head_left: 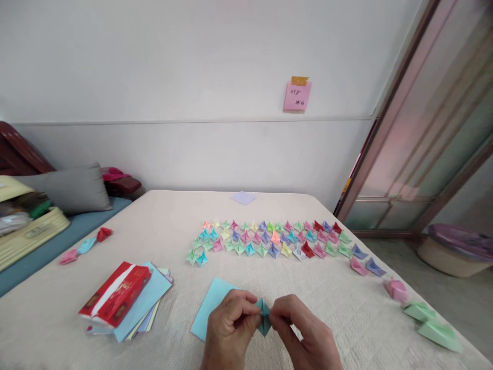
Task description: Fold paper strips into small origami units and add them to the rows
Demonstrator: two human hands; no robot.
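Note:
Between my two hands is a small teal folded paper boat point(264, 325), its pointed tip facing up. My left hand point(231, 326) pinches its left side between thumb and fingers. On the opposite side my right hand point(302, 331) pinches it the same way. Partly beneath my left hand lies a light blue sheet of paper point(210, 306). Beyond the hands, rows of small folded paper boats point(249, 249) in many colours stand on the white-covered table point(177, 216).
A red tissue packet point(117, 293) rests on a stack of coloured paper point(144, 303) at left. Folded pieces point(87, 245) lie near the left edge, and green ones point(439, 334) at the right edge. A lilac sheet point(243, 197) lies at the back.

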